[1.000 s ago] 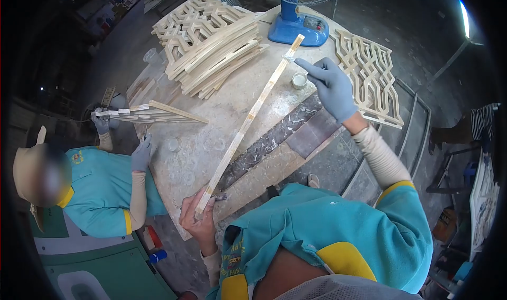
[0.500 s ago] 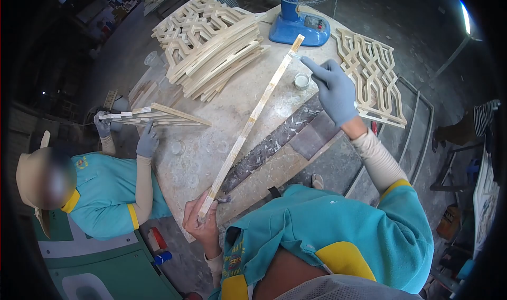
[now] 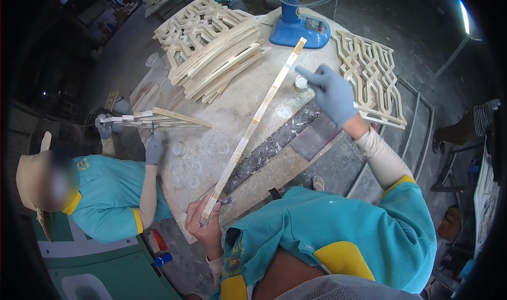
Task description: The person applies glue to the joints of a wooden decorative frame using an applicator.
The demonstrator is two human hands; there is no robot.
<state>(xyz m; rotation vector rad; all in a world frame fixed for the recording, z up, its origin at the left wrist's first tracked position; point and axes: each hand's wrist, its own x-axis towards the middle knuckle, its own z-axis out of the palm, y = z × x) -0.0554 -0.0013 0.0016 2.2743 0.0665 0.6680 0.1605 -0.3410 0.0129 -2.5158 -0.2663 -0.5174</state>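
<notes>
A long, narrow wooden strip (image 3: 257, 121) with white smears slants across the worktable. Its near end is gripped by my bare left hand (image 3: 203, 223), the fingers wrapped around it. My right hand (image 3: 335, 96), in a grey glove, hovers to the right of the strip's far end and no longer touches it. The index finger points forward and the other fingers are curled; whatever they may hold is too small to make out. Just below that finger is a small cup of white paste (image 3: 301, 82).
Stacked curved wooden pieces (image 3: 219, 59) and lattice panels (image 3: 195, 22) stand at the back left. A blue fan (image 3: 299, 30) is at the back, another lattice panel (image 3: 372, 78) at the right. At the left a co-worker (image 3: 113, 189) holds several wooden strips (image 3: 163, 117).
My right hand has drawn away from the strip's far end and down to the paste cup. The strip has shifted slightly right. The co-worker's nearer hand has moved slightly.
</notes>
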